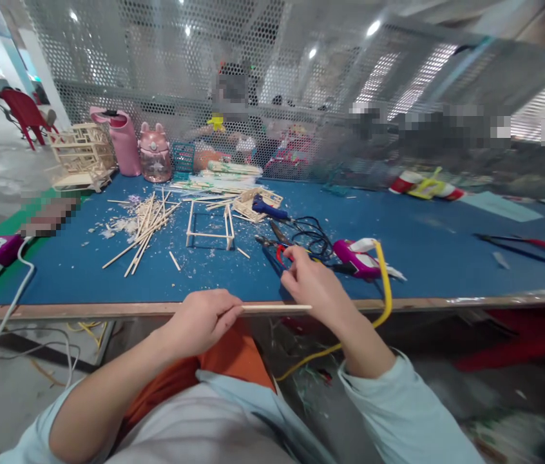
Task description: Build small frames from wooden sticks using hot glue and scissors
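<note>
The left hand [207, 319] is grasping a thin stick [277, 308] just off the near edge of the table [422, 258], the free length pointing toward three o'clock. The right hand [318, 283] is curling its thumb and forefinger at the red-handled pliers [281, 253], which are lying toward eleven o'clock from it; whether the fingers are gripping or only touching, I cannot tell.

The stick's far end is sitting close by the right wrist, perhaps touching it. If that arm were pulling back carelessly, it could be knocking the stick askew or snapping it, since wood so slim is probably having little strength. Because the stick is lying outside the table's edge, a loosened hold could be sending it to the floor.

Toward one o'clock from the right hand, a black cord [314, 222] is looping close to the pliers, so a hurried lift could be snagging it and dragging the blue-handled tool [270, 207] along. Toward three o'clock, a purple power strip [357, 259] and its yellow cable [387, 277] are waiting to be bumped by a wide elbow.

Toward ten o'clock, a small frame [209, 236] is standing within range of a sweeping tool; its thin joints are likely suffering from any knock.
</note>
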Tool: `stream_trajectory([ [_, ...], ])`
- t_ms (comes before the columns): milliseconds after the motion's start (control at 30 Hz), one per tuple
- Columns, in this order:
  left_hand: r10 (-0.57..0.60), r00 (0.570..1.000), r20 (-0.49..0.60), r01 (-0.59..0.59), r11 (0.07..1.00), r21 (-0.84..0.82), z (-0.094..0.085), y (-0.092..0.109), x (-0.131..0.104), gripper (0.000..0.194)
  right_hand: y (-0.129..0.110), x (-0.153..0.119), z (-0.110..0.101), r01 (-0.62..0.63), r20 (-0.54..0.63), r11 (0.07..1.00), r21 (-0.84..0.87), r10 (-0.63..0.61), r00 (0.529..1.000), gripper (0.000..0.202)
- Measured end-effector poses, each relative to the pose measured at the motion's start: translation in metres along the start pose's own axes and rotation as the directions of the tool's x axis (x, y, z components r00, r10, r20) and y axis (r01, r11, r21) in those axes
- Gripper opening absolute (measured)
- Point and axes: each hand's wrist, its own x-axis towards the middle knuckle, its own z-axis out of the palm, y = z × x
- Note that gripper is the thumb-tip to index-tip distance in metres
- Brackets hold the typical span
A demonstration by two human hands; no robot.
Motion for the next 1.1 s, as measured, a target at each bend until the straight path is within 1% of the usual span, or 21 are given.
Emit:
stream_trajectory([
  [67,-0.013,1.000,-0.014,0.012,0.999,-0.053,-0.001,0.003,-0.001,0.031,0.004,0.005,-0.003,0.023,-0.006,0.995,0.100,-0.023,1.000,0.037],
  [133,-0.041,0.996,-0.079,0.028,0.987,-0.159,-0.004,0.004,-0.001,0.031,0.009,0.011,0.000,0.052,0.040,0.984,0.172,-0.059,0.997,0.044],
  [200,-0.135,0.975,-0.178,0.070,0.941,-0.332,-0.007,0.004,-0.001,0.031,0.011,0.017,0.009,0.051,0.085,0.981,0.188,-0.068,0.994,0.047],
  [233,-0.202,0.956,-0.214,0.095,0.900,-0.425,-0.009,0.003,-0.001,0.032,0.011,0.019,0.013,0.028,0.094,0.985,0.170,-0.044,0.995,0.047],
  [267,-0.265,0.937,-0.228,0.119,0.855,-0.505,-0.011,0.001,0.000,0.033,0.011,0.021,0.017,-0.012,0.095,0.991,0.137,-0.001,0.995,0.045],
  [333,-0.350,0.913,-0.208,0.165,0.785,-0.597,-0.014,-0.002,0.001,0.035,0.008,0.024,0.019,-0.093,0.090,0.993,0.067,0.087,0.992,0.035],
  [367,-0.369,0.909,-0.194,0.183,0.771,-0.610,-0.015,-0.003,0.002,0.036,0.007,0.025,0.018,-0.114,0.086,0.992,0.044,0.110,0.990,0.028],
  [433,-0.392,0.902,-0.182,0.212,0.769,-0.603,-0.016,-0.006,0.003,0.036,0.005,0.024,0.011,-0.103,0.087,0.994,0.029,0.100,0.991,0.019],
  [467,-0.396,0.901,-0.179,0.221,0.771,-0.597,-0.016,-0.006,0.003,0.036,0.005,0.021,0.005,-0.095,0.067,0.994,0.051,0.091,0.994,0.019],
  [500,-0.393,0.904,-0.171,0.223,0.772,-0.595,-0.016,-0.006,0.003,0.035,0.006,0.018,0.000,-0.095,0.014,0.991,0.097,0.094,0.995,0.020],
  [567,-0.346,0.927,-0.143,0.198,0.778,-0.596,-0.016,-0.004,0.003,0.035,0.009,0.006,-0.011,-0.095,-0.160,0.950,0.298,0.148,0.976,0.020],
  [600,-0.299,0.944,-0.138,0.164,0.791,-0.589,-0.016,-0.002,0.003,0.034,0.009,-0.001,-0.016,-0.062,-0.245,0.889,0.454,0.191,0.950,0.020],
  [633,-0.238,0.961,-0.142,0.116,0.811,-0.574,-0.016,0.001,0.003,0.034,0.009,-0.009,-0.019,-0.006,-0.289,0.783,0.622,0.237,0.928,0.021],
  [667,-0.170,0.973,-0.153,0.058,0.831,-0.553,-0.016,0.003,0.004,0.032,0.007,-0.018,-0.022,0.050,-0.279,0.631,0.774,0.269,0.922,0.023],
  [733,-0.044,0.984,-0.173,-0.050,0.860,-0.507,-0.015,0.008,0.007,0.029,0.001,-0.036,-0.022,0.082,-0.165,0.300,0.950,0.262,0.951,0.027],
  [767,-0.002,0.986,-0.167,-0.082,0.864,-0.497,-0.015,0.010,0.009,0.028,-0.004,-0.044,-0.019,0.060,-0.097,0.169,0.984,0.225,0.969,0.028],
  [833,0.043,0.992,-0.121,-0.099,0.860,-0.501,-0.013,0.012,0.014,0.028,-0.014,-0.056,-0.011,-0.025,0.027,-0.018,1.000,0.122,0.992,0.029],
  [900,0.041,0.995,-0.090,-0.081,0.864,-0.496,-0.010,0.012,0.017,0.029,-0.023,-0.062,0.002,-0.091,0.097,-0.150,0.984,0.033,0.995,0.027],
  [967,0.015,0.995,-0.102,-0.063,0.877,-0.476,-0.008,0.010,0.019,0.030,-0.031,-0.064,0.017,-0.112,0.112,-0.246,0.963,-0.013,0.994,0.026],
  [1033,0.005,0.993,-0.121,-0.059,0.890,-0.452,-0.006,0.008,0.019,0.033,-0.038,-0.062,0.030,-0.093,0.099,-0.299,0.950,0.004,0.995,0.026],
  [1100,0.026,0.996,-0.090,-0.062,0.902,-0.427,-0.005,0.008,0.018,0.034,-0.043,-0.060,0.039,-0.053,0.072,-0.304,0.951,0.053,0.996,0.023],
])
